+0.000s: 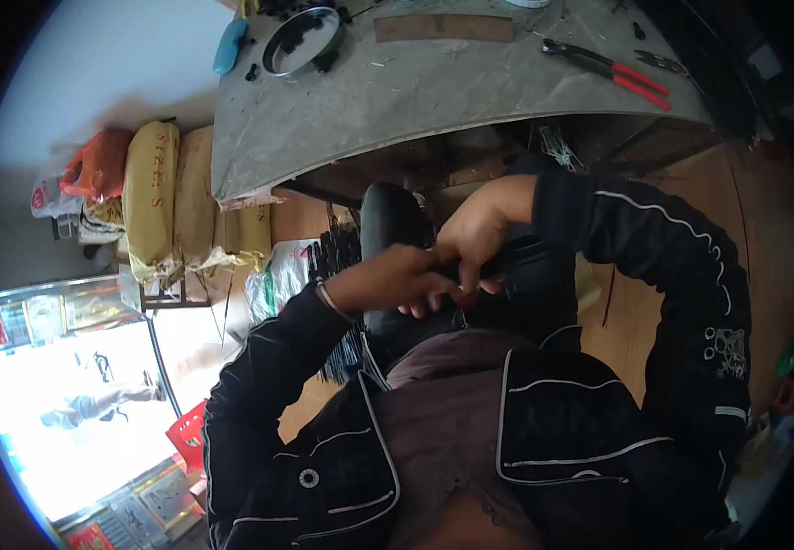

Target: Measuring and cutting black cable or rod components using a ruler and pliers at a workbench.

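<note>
Above my lap, my left hand (pixel 397 280) and my right hand (pixel 479 229) meet, fingers overlapping. The left one comes in from the side, its fingers bent toward the right. From above, the right one reaches down, with its thumb and fingers closed near the left fingertips. Whatever sits between them is too small and dark to name. Beneath them are my legs in black trousers (pixel 544 293). A white-trimmed black jacket sleeve (pixel 681 238) covers my right arm, and a bracelet (pixel 326 295) circles my left wrist.
Ahead stands a grey worktable (pixel 434 82). On it lie a round metal dish (pixel 319 53) with dark pieces, a wooden strip (pixel 443 27), red-handled pliers (pixel 612 75) and a blue object (pixel 229 46). Yellow sacks (pixel 151 197) and black rods (pixel 331 252) are at the left.
</note>
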Demonstrator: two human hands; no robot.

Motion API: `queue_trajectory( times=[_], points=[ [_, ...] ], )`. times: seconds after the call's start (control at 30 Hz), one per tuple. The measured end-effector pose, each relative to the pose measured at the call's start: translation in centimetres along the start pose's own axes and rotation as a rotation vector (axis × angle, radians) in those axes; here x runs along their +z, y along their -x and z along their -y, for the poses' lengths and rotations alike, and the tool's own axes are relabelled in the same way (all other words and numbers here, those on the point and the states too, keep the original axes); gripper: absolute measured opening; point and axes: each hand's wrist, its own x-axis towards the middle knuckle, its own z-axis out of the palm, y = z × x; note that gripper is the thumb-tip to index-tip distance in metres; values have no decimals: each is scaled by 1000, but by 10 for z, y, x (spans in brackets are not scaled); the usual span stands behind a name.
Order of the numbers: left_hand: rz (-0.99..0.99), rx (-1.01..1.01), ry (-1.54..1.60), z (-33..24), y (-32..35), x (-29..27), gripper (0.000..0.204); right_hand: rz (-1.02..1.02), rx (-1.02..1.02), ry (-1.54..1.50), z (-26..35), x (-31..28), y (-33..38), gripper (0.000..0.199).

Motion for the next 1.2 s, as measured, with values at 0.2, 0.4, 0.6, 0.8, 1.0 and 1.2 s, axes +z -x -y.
queue_trajectory(
  times=[0.2, 0.4, 0.6, 0.8, 1.0, 1.2],
  points=[
    [282, -278, 824, 31, 1, 36, 27, -799, -352, 179, 28, 7, 19, 27],
    [69, 24, 768, 19, -17, -35, 21, -253, -514, -197, 40, 51, 32, 36],
    [-292, 442, 776, -69, -30, -92, 22, -702, -72, -175, -53, 69, -42, 64],
    [-711, 519, 887, -23, -78, -14, 23, -811, -225, -574, -114, 65, -80, 41],
    [-792, 445, 1018, 8, -55, 43, 20, -606, -19, -377, -122, 104, -120, 29],
    [-793, 457, 1073, -7, -23, 47, 24, -431, -66, -406, -122, 115, -122, 27]
  ],
)
